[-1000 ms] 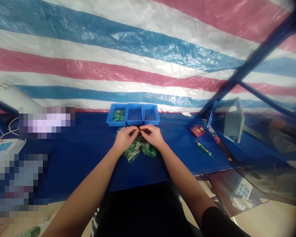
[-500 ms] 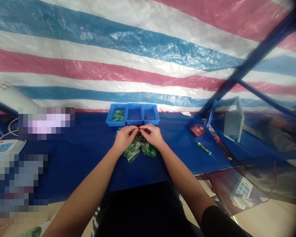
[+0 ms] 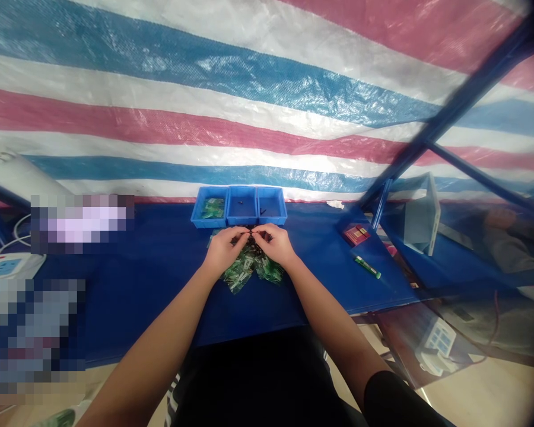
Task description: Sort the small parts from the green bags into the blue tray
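Observation:
My left hand (image 3: pixel 226 248) and my right hand (image 3: pixel 275 242) meet fingertip to fingertip over the table, both closed in a pinch. Whatever they pinch is dark and too small to name. Below them lies a heap of small clear packets with green print (image 3: pixel 241 274), some dark bits among them. Just beyond my fingers stand three joined blue bins. Green packets (image 3: pixel 212 208) fill part of the left bin (image 3: pixel 209 224). One small dark piece (image 3: pixel 241 203) lies in the middle bin (image 3: pixel 242 220), and a dark screw-like piece (image 3: pixel 263 212) in the right bin (image 3: pixel 273 220).
On the blue table (image 3: pixel 151 284), a red box (image 3: pixel 356 234) and a green tube (image 3: pixel 367 267) lie to the right. A crumpled white scrap (image 3: pixel 335 204) sits near the back edge. A blue metal frame (image 3: pixel 409 160) slants up at right; a white power strip (image 3: pixel 13 265) is far left.
Almost nothing differs. Both hands stay pinched together at the same place above the packets, with only a slight shift of the fingers.

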